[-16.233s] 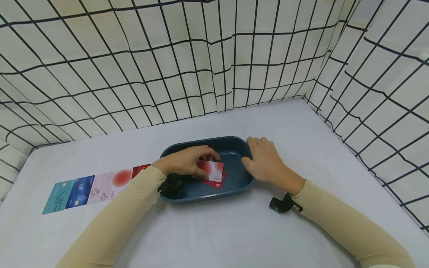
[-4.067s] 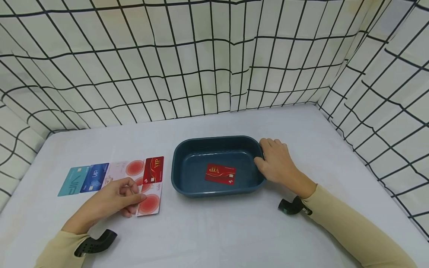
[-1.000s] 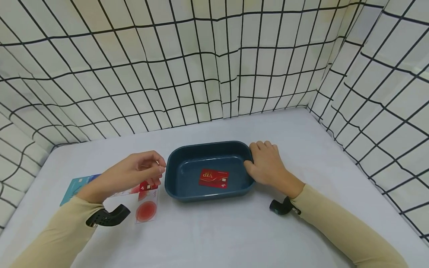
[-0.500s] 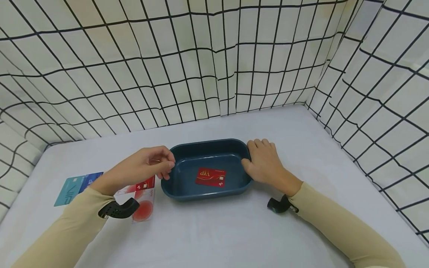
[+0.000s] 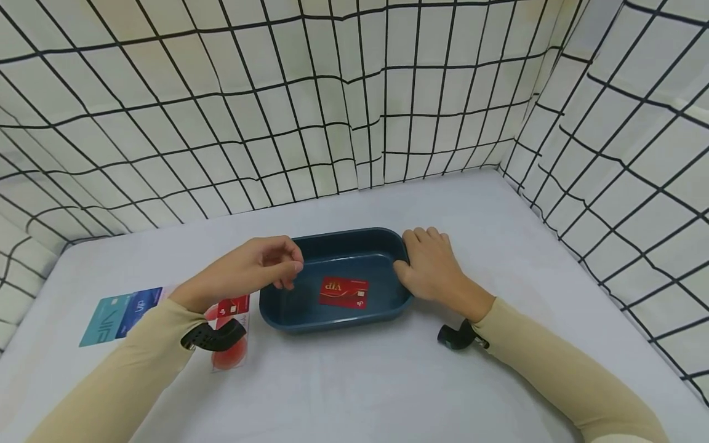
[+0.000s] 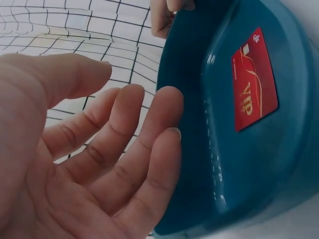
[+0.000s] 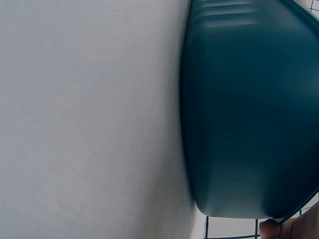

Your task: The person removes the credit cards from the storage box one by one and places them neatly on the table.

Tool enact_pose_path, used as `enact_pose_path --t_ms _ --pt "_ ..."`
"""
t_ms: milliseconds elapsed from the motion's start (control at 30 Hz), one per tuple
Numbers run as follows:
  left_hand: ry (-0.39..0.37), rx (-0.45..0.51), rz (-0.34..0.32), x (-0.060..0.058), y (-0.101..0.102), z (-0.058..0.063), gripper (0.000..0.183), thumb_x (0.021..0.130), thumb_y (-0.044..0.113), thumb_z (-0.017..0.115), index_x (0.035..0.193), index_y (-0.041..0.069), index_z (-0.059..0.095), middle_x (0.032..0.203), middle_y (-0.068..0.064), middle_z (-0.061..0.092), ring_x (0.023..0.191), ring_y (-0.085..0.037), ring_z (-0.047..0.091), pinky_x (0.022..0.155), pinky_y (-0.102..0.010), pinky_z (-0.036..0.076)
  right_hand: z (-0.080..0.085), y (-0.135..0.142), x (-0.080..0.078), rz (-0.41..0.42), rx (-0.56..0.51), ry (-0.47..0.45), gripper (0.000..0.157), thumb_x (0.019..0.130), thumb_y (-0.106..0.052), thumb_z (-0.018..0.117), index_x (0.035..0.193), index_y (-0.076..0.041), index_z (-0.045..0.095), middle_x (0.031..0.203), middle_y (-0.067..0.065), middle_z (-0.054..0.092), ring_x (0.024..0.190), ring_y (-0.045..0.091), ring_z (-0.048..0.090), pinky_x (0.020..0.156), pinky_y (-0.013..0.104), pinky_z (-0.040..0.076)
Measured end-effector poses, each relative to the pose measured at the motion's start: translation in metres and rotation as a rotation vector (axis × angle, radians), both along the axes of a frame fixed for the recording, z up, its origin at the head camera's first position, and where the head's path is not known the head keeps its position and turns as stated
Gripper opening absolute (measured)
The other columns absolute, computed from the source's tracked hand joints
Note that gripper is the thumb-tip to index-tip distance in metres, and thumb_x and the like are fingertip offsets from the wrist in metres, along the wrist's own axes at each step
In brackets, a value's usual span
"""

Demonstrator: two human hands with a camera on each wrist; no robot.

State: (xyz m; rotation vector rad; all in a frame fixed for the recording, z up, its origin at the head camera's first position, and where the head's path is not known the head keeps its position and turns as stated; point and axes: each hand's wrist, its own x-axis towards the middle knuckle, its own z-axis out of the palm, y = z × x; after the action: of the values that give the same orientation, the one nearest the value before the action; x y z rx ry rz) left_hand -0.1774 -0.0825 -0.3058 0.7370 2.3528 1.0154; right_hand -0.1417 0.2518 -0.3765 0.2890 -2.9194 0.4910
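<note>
A dark teal plastic basin point(image 5: 332, 320) stands on the white-covered table, with one red VIP card point(image 5: 344, 292) lying flat on its floor. My right hand point(image 5: 432, 264) grips the basin's right end, thumb and fingers over the rim; the right wrist view shows its fingertips at the rim. Over the basin's left end hovers my left hand point(image 5: 252, 271), fingers loosely bent with nothing between them. In the left wrist view the palm and fingers point(image 6: 164, 109) are bare, apart from the red card.
Left of the basin lie a teal VIP card point(image 5: 106, 320), a blue card point(image 5: 138, 312), a red card point(image 5: 234, 306) and a card with a red circle point(image 5: 229, 354). My left forearm partly covers this group. Black wire mesh point(image 5: 365, 123) encloses the table's back and right side.
The left hand, which earlier laid a red-circle card among the others, has moved right to above the basin's left end. The right hand stays on the rim; the red card still lies inside.
</note>
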Motion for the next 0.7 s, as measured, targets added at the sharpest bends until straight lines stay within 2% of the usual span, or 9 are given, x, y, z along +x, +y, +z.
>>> enact_pose_path --t_ms 133,233,333,467,567,700 --pt "-0.011 0.022 -0.019 -0.004 0.008 0.001 0.018 0.103 0.028 0.063 0.114 0.013 0.062 0.097 -0.010 0.071 0.093 -0.028 0.073 0.084 -0.036 0.061 -0.001 0.001 -0.001 0.004 0.001 0.003 0.028 0.089 -0.026 0.051 0.105 -0.004 0.060 0.090 0.008 0.056 0.082 0.028 0.042 0.073 0.037 0.029" --pt "-0.029 0.035 -0.018 -0.007 0.013 0.000 0.020 0.103 0.027 0.064 0.115 0.012 0.062 0.102 -0.015 0.071 0.097 -0.034 0.072 0.086 -0.040 0.061 -0.002 0.001 -0.002 0.008 -0.002 0.006 0.028 0.089 -0.026 0.051 0.105 -0.004 0.060 0.090 0.008 0.056 0.082 0.028 0.042 0.073 0.037 0.029" --pt "-0.038 0.052 -0.014 -0.009 0.019 -0.004 0.021 0.103 0.029 0.065 0.115 0.012 0.063 0.103 -0.016 0.071 0.098 -0.037 0.071 0.086 -0.044 0.061 -0.002 0.001 -0.002 0.011 -0.002 0.010 0.027 0.089 -0.025 0.052 0.106 -0.005 0.060 0.091 0.008 0.056 0.083 0.028 0.042 0.073 0.037 0.029" --pt "-0.026 0.069 -0.004 -0.011 0.029 -0.012 0.023 0.102 0.030 0.065 0.114 0.010 0.064 0.098 -0.009 0.071 0.095 -0.033 0.072 0.084 -0.044 0.061 -0.002 0.001 -0.002 0.014 -0.006 0.018 0.029 0.089 -0.025 0.052 0.107 -0.004 0.060 0.092 0.009 0.057 0.083 0.028 0.043 0.073 0.037 0.030" --pt "-0.016 0.073 0.002 -0.010 0.036 -0.019 0.022 0.102 0.028 0.065 0.114 0.009 0.065 0.096 -0.007 0.070 0.092 -0.027 0.072 0.084 -0.045 0.061 -0.002 0.001 -0.001 0.015 -0.008 0.025 0.030 0.088 -0.025 0.052 0.107 -0.003 0.060 0.093 0.009 0.058 0.084 0.028 0.044 0.072 0.037 0.030" --pt "0.004 0.078 0.003 -0.008 0.045 -0.025 0.017 0.102 0.026 0.065 0.110 0.011 0.065 0.094 -0.008 0.070 0.090 -0.026 0.072 0.084 -0.045 0.061 -0.002 0.001 -0.001 0.013 -0.010 0.027 0.031 0.088 -0.025 0.053 0.107 -0.003 0.061 0.092 0.009 0.058 0.084 0.028 0.044 0.072 0.037 0.030"
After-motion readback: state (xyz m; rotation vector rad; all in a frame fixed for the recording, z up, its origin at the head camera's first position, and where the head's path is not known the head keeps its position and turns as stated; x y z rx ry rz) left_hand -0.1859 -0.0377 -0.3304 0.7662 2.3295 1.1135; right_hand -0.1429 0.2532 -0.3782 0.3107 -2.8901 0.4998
